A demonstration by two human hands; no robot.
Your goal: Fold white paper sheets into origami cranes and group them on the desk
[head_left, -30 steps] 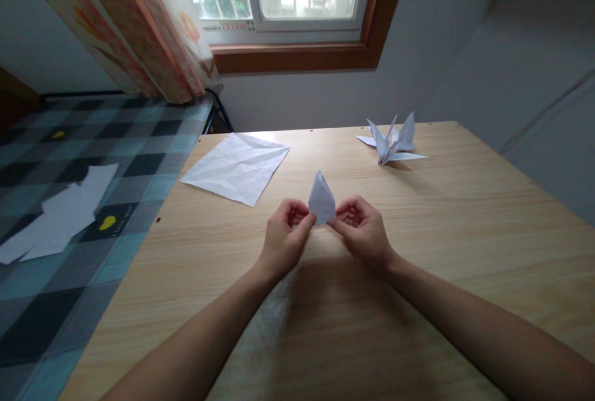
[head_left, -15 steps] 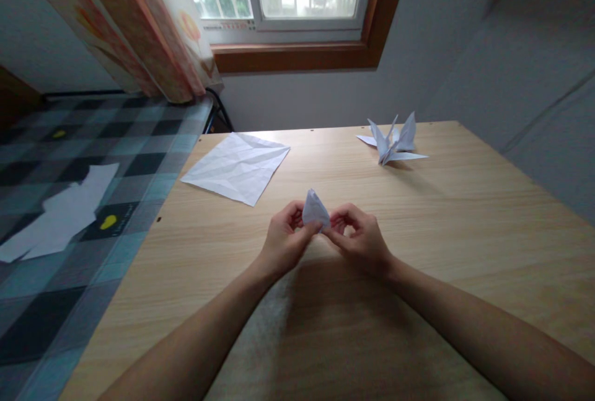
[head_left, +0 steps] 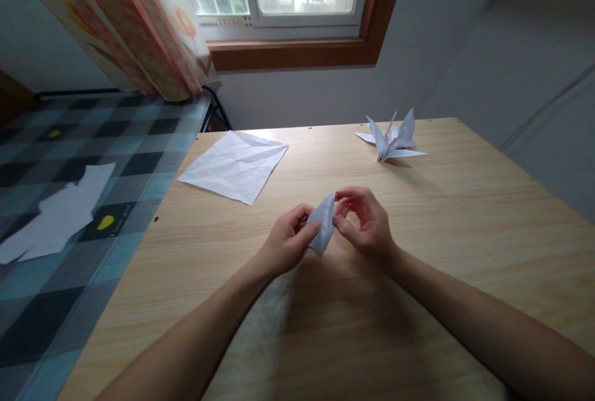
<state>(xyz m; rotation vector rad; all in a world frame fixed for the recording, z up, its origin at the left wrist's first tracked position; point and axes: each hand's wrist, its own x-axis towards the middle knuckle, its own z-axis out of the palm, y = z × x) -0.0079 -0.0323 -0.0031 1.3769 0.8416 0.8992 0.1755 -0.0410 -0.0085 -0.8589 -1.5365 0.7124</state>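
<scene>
A small folded white paper piece [head_left: 322, 227] is held just above the wooden table [head_left: 465, 233], at its middle. My left hand [head_left: 286, 243] pinches the piece's left side with thumb and fingers closed. On the right side my right hand [head_left: 365, 224] pinches it, fingers curled over the upper tip. The piece is tilted, its point leaning toward the right hand.
A creased flat white paper sheet [head_left: 235, 165] lies at the table's far left. A finished paper crane [head_left: 393, 139] stands at the far right. Left of the table is a checked bed cover [head_left: 69, 171] with loose white papers [head_left: 56, 218]. A window and curtain are behind.
The folded piece stood upright with its point up; both hands have turned it so it now leans over, and the right hand has risen to its upper tip.
</scene>
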